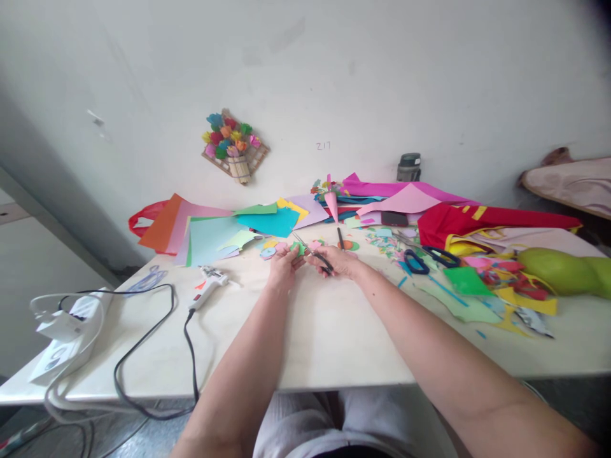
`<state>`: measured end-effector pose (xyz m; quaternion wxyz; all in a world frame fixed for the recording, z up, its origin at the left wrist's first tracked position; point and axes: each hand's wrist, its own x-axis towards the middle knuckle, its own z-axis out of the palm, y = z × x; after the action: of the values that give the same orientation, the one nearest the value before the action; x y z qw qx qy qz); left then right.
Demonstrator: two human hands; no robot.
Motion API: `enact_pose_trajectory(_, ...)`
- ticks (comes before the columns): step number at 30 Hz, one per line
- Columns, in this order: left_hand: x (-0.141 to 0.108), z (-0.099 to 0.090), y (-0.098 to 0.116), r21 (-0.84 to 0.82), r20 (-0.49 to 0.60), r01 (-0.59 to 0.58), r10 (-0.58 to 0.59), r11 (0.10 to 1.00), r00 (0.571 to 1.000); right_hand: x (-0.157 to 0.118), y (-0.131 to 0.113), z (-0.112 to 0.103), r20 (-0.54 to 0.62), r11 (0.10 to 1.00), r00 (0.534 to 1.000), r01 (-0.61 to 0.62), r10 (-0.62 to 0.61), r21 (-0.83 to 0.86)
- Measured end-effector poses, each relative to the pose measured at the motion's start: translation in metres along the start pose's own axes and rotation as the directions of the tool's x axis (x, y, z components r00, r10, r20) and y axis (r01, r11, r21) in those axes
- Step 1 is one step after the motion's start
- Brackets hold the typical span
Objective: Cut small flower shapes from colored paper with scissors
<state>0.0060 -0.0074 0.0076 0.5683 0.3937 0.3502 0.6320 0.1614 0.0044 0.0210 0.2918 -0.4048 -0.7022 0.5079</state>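
Note:
My left hand (285, 266) pinches a small green paper piece (298, 249) above the middle of the table. Beside it on the right, my right hand (337, 262) is wrapped round black-handled scissors (323, 261), whose blades point up and left toward the green paper. Small round paper pieces in pink, blue and yellow lie just beyond both hands. A pink paper cone (331, 207) stands behind them, with a black stick-like object (340, 238) and an orange paper circle (347, 244) in front of it.
Coloured sheets (270, 221) lie at the back left. A glue gun (209, 287) and a power strip (76, 331) with cables are on the left. Blue-handled scissors (417, 261), paper scraps (465, 281), a phone (394, 219) and a green object (554, 270) are on the right.

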Motion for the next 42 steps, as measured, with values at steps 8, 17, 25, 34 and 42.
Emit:
enact_pose_trajectory(8, 0.0042, -0.0042, -0.0047, -0.011, -0.010, 0.009, -0.009, 1.000, 1.000, 0.0006, 0.0005, 0.0015, -0.021, 1.000, 1.000, 0.002, -0.002, 0.012)
enact_pose_trajectory(17, 0.0057, -0.0034, -0.0055, -0.051, -0.037, 0.022, -0.024, 0.998, 0.999, -0.0020, -0.0027, 0.0028, -0.018, 0.999, 1.000, 0.019, -0.018, 0.048)
enact_pose_trajectory(25, 0.0073, -0.0049, -0.0081, -0.066, -0.037, -0.002, 0.000, 0.998, 0.999, -0.0042, -0.0048, 0.0014, 0.001, 0.999, 1.000, 0.023, -0.024, 0.045)
enact_pose_trajectory(34, 0.0069, -0.0027, -0.0078, -0.070, -0.070, 0.002, -0.007, 0.998, 0.998, -0.0018, -0.0012, -0.0001, 0.009, 0.999, 0.999, 0.031, -0.031, 0.027)
enact_pose_trajectory(42, 0.0061, -0.0012, -0.0075, -0.066, -0.082, -0.009, 0.003, 0.998, 0.997, -0.0015, -0.0009, 0.0005, 0.008, 0.998, 1.000, 0.026, -0.026, 0.061)
